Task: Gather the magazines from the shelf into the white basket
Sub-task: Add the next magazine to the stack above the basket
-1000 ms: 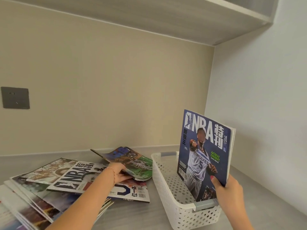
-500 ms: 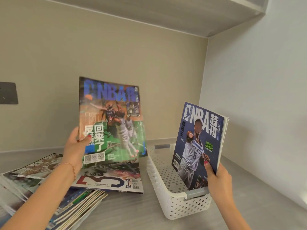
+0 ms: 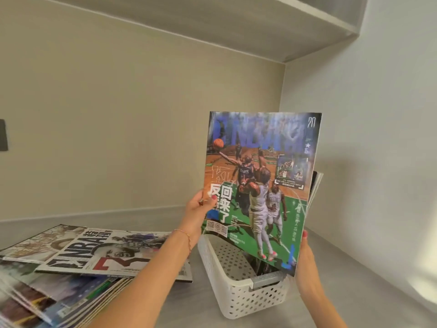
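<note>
Head cam (single view) looks fwd/down, close over shelf [image 3: 354,268] corner.

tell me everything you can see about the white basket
The white perforated plastic basket is a rectangular bin with rows of round holes in its walls and floor, a rolled rim and a grey handle insert at the near end. It sits upright on the grey shelf surface, right of the spread magazine pile, not touching it as far as can be seen. The green-court basketball magazine held upright by the left hand and right hand covers its far part; a dark magazine edge shows inside.
</note>
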